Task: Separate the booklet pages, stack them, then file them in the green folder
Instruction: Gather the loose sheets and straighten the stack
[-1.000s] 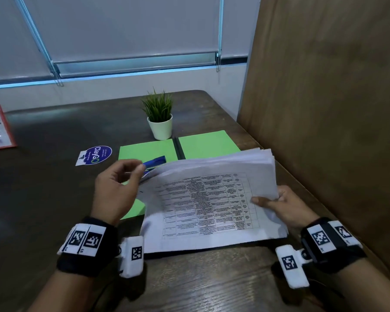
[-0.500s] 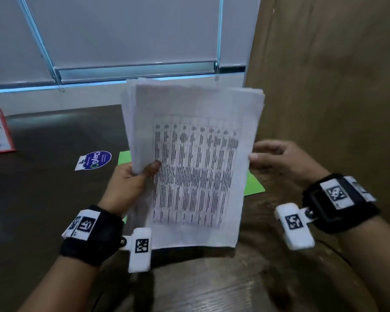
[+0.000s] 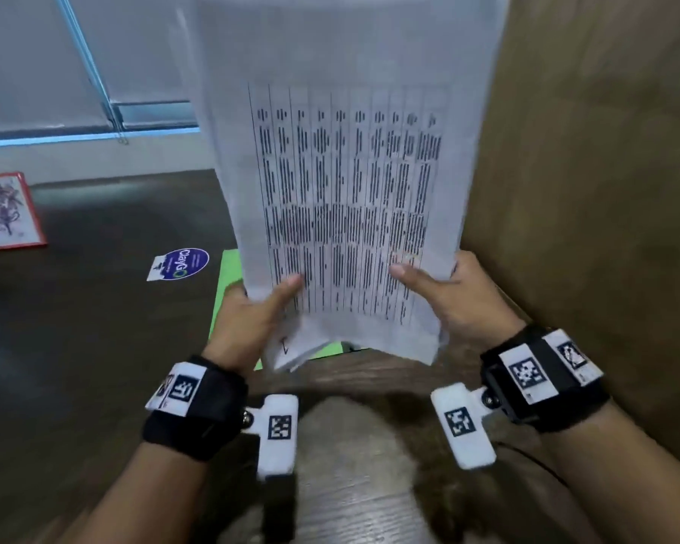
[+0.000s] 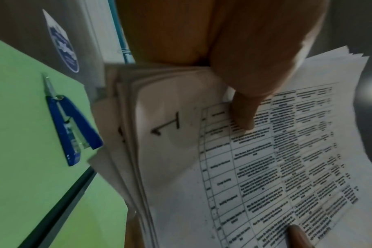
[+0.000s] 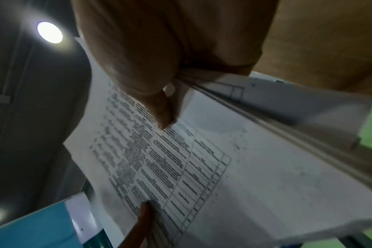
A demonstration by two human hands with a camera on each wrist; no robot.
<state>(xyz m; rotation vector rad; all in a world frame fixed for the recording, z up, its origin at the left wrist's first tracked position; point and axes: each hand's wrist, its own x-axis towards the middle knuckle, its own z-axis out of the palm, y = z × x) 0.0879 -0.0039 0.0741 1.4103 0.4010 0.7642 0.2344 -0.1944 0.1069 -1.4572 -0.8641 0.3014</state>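
Observation:
A stack of white printed pages (image 3: pixel 346 182) stands upright in front of me, its lower edge just above the table. My left hand (image 3: pixel 252 312) grips the stack's lower left, thumb on the front sheet. My right hand (image 3: pixel 444 292) grips the lower right the same way. In the left wrist view the pages (image 4: pixel 255 167) fan slightly at the corner under my thumb. The right wrist view shows my thumb pressing the top page (image 5: pixel 202 159). The open green folder (image 3: pixel 228 276) lies flat on the table behind the stack, mostly hidden. A blue staple remover (image 4: pixel 72 127) rests on the folder (image 4: pixel 21 134).
A wooden partition (image 3: pixel 605 170) rises close on the right. A blue and white sticker (image 3: pixel 179 264) lies on the dark table (image 3: pixel 75 347) left of the folder. A red-framed picture (image 3: pixel 5 210) sits at the far left.
The stack went from lying tilted over the table to standing upright and rose toward my face. My right hand let go, then took hold of the lower right corner again.

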